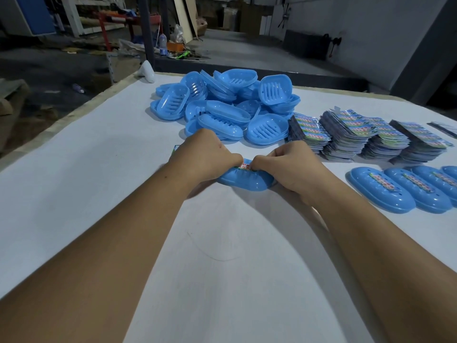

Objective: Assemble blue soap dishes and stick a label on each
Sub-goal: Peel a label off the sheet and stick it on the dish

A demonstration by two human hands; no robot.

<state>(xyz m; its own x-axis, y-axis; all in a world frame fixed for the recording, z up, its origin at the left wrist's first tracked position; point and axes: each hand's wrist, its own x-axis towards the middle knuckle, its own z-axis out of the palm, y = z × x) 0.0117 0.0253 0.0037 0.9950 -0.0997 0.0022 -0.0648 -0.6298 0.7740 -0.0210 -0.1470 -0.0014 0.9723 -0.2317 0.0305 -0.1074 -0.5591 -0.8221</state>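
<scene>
Head camera looks down our bare forearms to the white table (99, 194). Our left hand (205, 157) and right hand (289, 164) curl their fingers round the two ends of a blue soap dish (244, 180) just above the tabletop, thumbs meeting at the label (244, 166) on its top. To the right lie finished dishes (405, 191) in a row, each with a label strip. Farther back stand stacks of printed labels (366, 134), and left of them a loose pile of blue dish parts (222, 105).
</scene>
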